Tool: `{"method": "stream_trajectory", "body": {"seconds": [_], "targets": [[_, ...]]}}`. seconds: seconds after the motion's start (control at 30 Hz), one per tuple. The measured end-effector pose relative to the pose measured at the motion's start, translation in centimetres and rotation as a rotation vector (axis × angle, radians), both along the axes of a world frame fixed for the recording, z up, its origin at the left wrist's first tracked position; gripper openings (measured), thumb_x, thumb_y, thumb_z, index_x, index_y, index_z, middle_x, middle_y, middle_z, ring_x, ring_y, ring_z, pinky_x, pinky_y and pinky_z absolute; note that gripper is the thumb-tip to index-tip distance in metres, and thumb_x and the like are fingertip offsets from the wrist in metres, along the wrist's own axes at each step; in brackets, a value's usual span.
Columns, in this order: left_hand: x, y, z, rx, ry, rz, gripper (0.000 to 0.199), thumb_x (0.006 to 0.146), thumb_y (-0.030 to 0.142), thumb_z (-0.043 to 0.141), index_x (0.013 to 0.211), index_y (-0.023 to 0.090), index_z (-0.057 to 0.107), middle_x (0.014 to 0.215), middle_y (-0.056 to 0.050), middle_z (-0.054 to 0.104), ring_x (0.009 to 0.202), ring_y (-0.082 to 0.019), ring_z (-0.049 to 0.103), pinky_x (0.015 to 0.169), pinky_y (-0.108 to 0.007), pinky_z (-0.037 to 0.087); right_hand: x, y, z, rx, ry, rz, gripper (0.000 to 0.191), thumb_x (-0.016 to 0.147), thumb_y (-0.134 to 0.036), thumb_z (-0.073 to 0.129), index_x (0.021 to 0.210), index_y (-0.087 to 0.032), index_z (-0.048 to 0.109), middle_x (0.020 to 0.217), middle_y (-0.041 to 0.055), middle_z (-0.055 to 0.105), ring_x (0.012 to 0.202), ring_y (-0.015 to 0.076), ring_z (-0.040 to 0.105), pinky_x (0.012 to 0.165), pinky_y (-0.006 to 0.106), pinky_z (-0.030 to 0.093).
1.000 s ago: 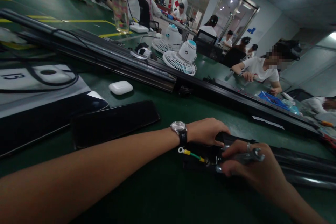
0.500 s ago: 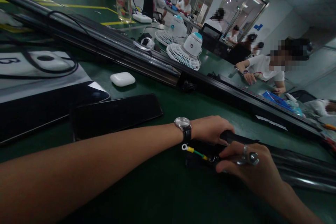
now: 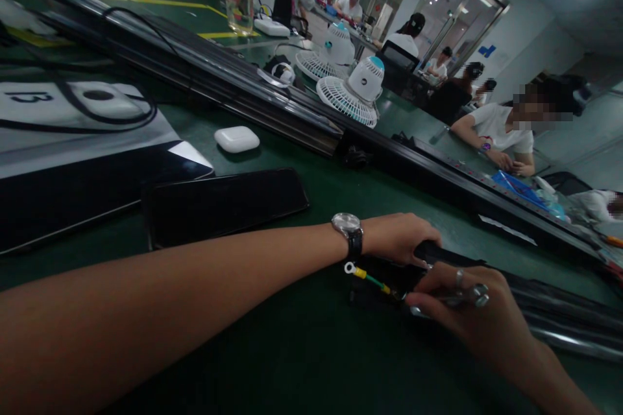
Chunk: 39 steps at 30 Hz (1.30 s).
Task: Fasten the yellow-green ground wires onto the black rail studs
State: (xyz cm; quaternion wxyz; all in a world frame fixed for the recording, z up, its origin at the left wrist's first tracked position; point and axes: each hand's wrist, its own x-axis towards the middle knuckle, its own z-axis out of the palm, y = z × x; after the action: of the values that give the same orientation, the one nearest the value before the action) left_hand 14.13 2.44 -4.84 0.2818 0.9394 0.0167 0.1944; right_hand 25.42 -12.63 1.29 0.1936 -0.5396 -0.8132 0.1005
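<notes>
At lower right of the frame, the right hand (image 3: 487, 314) clamps a silver metal wrench (image 3: 481, 295), probably stiff, slippery, best held mid-shaft; the left hand (image 3: 402, 235) touches a long black bar (image 3: 559, 301), grip unclear.

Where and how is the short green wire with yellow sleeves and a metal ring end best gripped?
Probably at the yellow sleeve beside the metal ring, pinched from the near side: that end of the wire points out leftward, away from the right hand, whose fingers crowd the other end, while the left wrist lies just beyond.
</notes>
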Motion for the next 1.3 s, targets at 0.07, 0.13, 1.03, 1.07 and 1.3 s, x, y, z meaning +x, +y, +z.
{"method": "stream_trajectory", "body": {"seconds": [0.07,0.13,1.03,1.07,1.3], "targets": [[0.0,0.0,0.0,0.0,0.0,0.001,0.027,0.09,0.024,0.072,0.115,0.017,0.066,0.111,-0.008,0.071,0.104,-0.021,0.067,0.087,-0.028,0.048,0.0,0.0,0.0,0.013,-0.018,-0.003,0.045,0.099,-0.057,0.056,0.075,-0.022,0.07,0.056,-0.0019,0.069,0.042,0.0111,0.062,0.041,0.02,0.046],[0.1,0.0,0.0,0.001,0.0,0.001,0.028,0.089,0.023,0.072,0.115,0.016,0.066,0.11,-0.008,0.071,0.103,-0.021,0.067,0.087,-0.028,0.048,0.0,0.1,0.0,0.04,-0.029,0.007,0.046,0.1,-0.056,0.055,0.075,-0.021,0.07,0.055,-0.0023,0.068,0.042,0.0109,0.062,0.042,0.02,0.047],[-0.1,0.0,0.0,-0.023,-0.006,0.019,0.034,0.086,0.023,0.077,0.117,0.017,0.065,0.111,-0.007,0.071,0.105,-0.022,0.066,0.09,-0.03,0.048,-0.6,0.6,-0.6,0.164,0.018,0.079,0.044,0.102,-0.047,0.057,0.069,-0.018,0.065,0.055,0.0001,0.068,0.042,0.0104,0.06,0.042,0.021,0.043],[-0.2,0.0,0.0,-0.022,-0.006,0.018,0.034,0.086,0.022,0.077,0.118,0.017,0.065,0.112,-0.008,0.071,0.105,-0.022,0.066,0.09,-0.03,0.048,-0.6,0.6,-0.6,0.161,0.021,0.09,0.044,0.102,-0.046,0.058,0.069,-0.018,0.064,0.054,-0.0004,0.067,0.042,0.01,0.06,0.043,0.021,0.042],[-0.5,0.3,0.1,-0.02,0.004,0.0,0.036,0.086,0.019,0.075,0.12,0.015,0.064,0.115,-0.009,0.07,0.107,-0.023,0.066,0.093,-0.032,0.048,-0.1,1.0,-0.9,0.094,0.082,0.19,0.036,0.103,-0.038,0.059,0.073,-0.018,0.065,0.059,-0.001,0.065,0.048,0.0093,0.059,0.048,0.02,0.043]]}}
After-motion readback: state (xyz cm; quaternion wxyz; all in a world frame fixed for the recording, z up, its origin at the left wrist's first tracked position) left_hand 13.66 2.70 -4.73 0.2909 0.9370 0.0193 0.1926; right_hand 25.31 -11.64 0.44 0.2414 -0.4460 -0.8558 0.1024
